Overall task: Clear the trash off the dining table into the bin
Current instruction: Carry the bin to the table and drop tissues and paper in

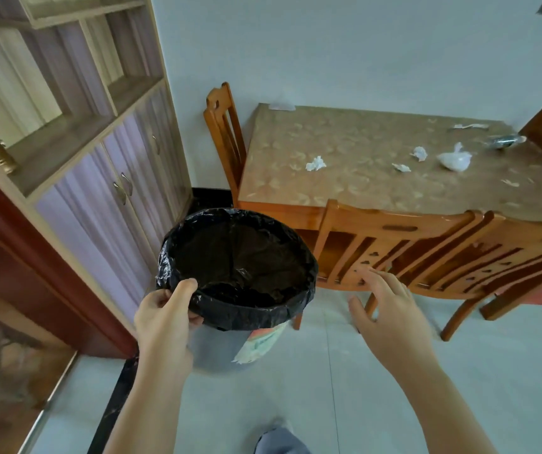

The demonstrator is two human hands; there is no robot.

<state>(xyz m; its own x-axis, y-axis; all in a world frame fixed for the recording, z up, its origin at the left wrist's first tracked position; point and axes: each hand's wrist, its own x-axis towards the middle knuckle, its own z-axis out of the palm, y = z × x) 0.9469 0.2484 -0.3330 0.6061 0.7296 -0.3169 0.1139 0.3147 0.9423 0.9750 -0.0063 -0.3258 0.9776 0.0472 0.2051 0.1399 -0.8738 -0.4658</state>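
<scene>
- The dining table [361, 178] stands against the wall with chairs tucked in on the near side; its patterned cover is where all the trash lies, toward the right half.
- The bin [230, 342], grey with a black liner [240, 257] folded over the rim, is off the table's left corner, near it but not beside the trash. To my eye it is being carried over, and it looks empty inside.
- The left hand [164, 319] pinches the near rim, thumb over the liner and fingers under. I'd keep that pinch on rim and liner together so the bag doesn't slip into the bin, and hold it level.
- The right hand [390, 319] is loose and spread, holding nothing, out toward the nearest chair back [390, 244]. It looks free to steady the far rim or start picking.
- Best to set the bin down close to the table's edge, clear of the chair legs, so each piece has a short drop.
- A knotted clear plastic bag [453, 159] is the biggest piece; I'd take it first.
- Crumpled tissues sit at [316, 164] and [419, 153], with a smaller scrap [401, 167] between; light stuff, so gather several in one grab.
</scene>
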